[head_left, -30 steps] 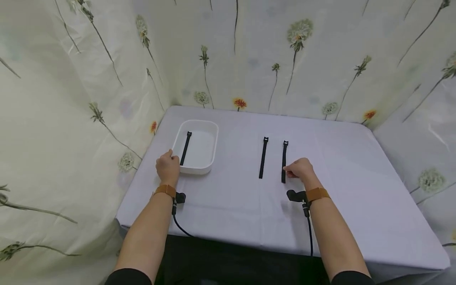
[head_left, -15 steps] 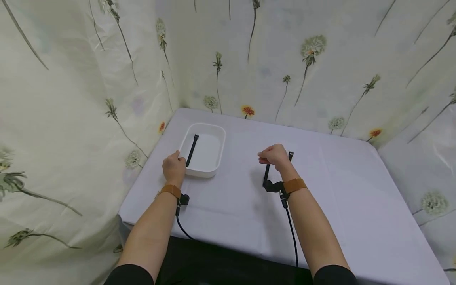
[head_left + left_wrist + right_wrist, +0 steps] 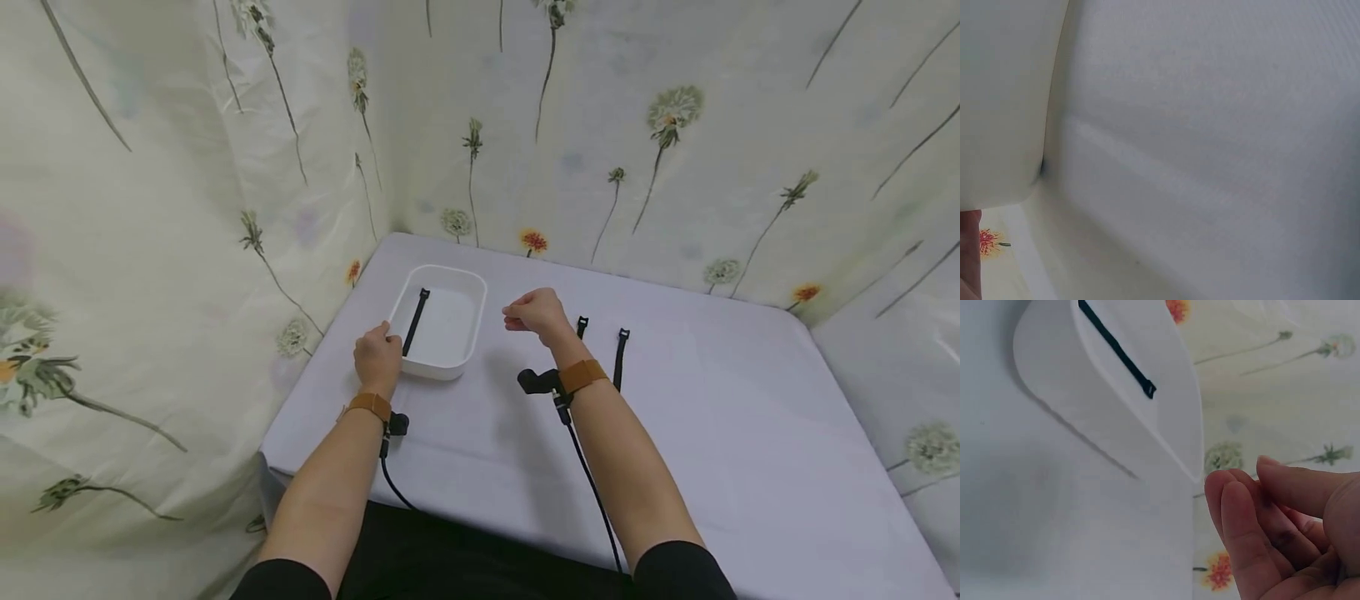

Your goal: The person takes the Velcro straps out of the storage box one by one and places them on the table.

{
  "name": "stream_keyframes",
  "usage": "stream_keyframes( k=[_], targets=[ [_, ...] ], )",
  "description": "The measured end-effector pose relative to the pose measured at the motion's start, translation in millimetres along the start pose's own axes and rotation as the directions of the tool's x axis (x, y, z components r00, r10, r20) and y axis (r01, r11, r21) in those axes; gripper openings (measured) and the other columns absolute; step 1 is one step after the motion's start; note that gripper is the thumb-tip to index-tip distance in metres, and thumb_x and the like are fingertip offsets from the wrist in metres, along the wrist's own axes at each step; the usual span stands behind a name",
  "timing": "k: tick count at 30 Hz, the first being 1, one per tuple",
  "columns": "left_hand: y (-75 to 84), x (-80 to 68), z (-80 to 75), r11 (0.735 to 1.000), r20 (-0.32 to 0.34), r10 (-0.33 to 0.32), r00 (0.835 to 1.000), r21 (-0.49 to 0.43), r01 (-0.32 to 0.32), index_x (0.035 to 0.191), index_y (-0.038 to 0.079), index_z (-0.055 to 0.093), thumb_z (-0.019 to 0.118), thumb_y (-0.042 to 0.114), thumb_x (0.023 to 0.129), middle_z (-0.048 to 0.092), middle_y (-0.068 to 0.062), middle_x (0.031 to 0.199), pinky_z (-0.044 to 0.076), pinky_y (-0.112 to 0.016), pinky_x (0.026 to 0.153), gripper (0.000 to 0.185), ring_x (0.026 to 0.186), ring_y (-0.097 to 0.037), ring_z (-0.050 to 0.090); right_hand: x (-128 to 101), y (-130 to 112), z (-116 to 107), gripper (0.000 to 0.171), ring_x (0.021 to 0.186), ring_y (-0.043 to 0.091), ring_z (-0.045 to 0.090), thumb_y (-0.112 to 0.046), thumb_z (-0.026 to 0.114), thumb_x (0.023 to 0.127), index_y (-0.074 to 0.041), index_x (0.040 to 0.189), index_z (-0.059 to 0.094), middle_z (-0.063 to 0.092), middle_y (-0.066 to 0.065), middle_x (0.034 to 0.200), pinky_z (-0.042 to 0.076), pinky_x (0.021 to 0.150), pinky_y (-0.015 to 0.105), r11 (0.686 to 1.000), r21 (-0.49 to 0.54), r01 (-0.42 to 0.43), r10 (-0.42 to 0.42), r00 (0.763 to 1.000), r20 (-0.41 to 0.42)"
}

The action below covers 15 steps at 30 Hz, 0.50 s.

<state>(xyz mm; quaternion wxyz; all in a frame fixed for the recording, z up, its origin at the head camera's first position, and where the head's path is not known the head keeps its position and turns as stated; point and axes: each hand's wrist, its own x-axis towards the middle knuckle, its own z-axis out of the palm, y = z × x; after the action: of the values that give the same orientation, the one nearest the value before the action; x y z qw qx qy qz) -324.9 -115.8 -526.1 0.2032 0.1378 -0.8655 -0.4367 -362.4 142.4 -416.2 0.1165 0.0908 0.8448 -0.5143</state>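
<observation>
In the head view my left hand (image 3: 377, 358) grips the near left corner of a white plastic tray (image 3: 467, 346). The left wrist view shows the tray's wall (image 3: 1004, 94) close up and a sliver of a finger. Inside the tray lies one black cable strap (image 3: 416, 322) with a slotted head. My right hand (image 3: 537, 315) hovers over the table right of the tray, fingers loosely curled. The right wrist view shows nothing between its thumb and fingers. Two more black straps lie on the table, the nearer one (image 3: 582, 326) and the farther one (image 3: 622, 354) partly hidden by the right arm.
A white cloth covers the table (image 3: 750, 433). Flower-printed curtains (image 3: 585, 108) rise behind it and at the left. Black cables (image 3: 592, 483) trail from the wrist cameras (image 3: 538, 382) toward the table's front edge.
My right hand has left the right-hand strap and travelled left, past the other strap, toward the tray. My left hand stays at the tray's corner. The head view has swung slightly.
</observation>
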Motion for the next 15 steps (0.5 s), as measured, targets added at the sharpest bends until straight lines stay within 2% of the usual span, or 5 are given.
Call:
stream_keyframes(
  k=[2, 7, 15],
  targets=[
    [-0.7, 0.9, -0.8, 1.0, -0.004, 0.0, 1.0, 0.003, 0.0, 0.125, -0.003, 0.067, 0.058, 0.001, 0.091, 0.068, -0.019, 0.125, 0.06, -0.041, 0.071, 0.035, 0.097, -0.029, 0.073, 1.6, -5.9, 10.8, 0.021, 0.077, 0.019, 0.07, -0.012, 0.069, 0.093, 0.005, 0.106, 0.067, 0.069, 0.015, 0.098, 0.057, 0.093, 0.041, 1.0, 0.013, 0.005, -0.005, 1.0, 0.011],
    [-1.1, 1.5, -3.2, 1.0, -0.022, 0.02, 1.0, 0.002, -0.02, 0.123, -0.004, 0.067, 0.059, -0.001, 0.09, 0.069, -0.02, 0.123, 0.06, -0.039, 0.068, 0.034, 0.094, -0.028, 0.073, 7.0, -15.0, 35.6, 0.019, 0.073, 0.018, 0.07, -0.009, 0.07, 0.092, 0.006, 0.104, 0.069, 0.069, 0.014, 0.09, 0.055, 0.095, 0.044, 0.999, 0.038, 0.013, -0.014, 0.999, 0.036],
    [-0.7, 0.0, -2.7, 0.999, -0.023, 0.031, 0.999, 0.008, -0.031, 0.123, -0.004, 0.067, 0.059, -0.002, 0.09, 0.069, -0.019, 0.122, 0.053, -0.032, 0.059, 0.034, 0.075, -0.023, 0.065, 14.7, -20.4, 66.4, 0.017, 0.062, 0.013, 0.067, -0.007, 0.071, 0.091, 0.006, 0.101, 0.069, 0.068, 0.011, 0.084, 0.056, 0.094, 0.043, 0.999, 0.034, -0.017, 0.014, 0.997, 0.082]
  ],
)
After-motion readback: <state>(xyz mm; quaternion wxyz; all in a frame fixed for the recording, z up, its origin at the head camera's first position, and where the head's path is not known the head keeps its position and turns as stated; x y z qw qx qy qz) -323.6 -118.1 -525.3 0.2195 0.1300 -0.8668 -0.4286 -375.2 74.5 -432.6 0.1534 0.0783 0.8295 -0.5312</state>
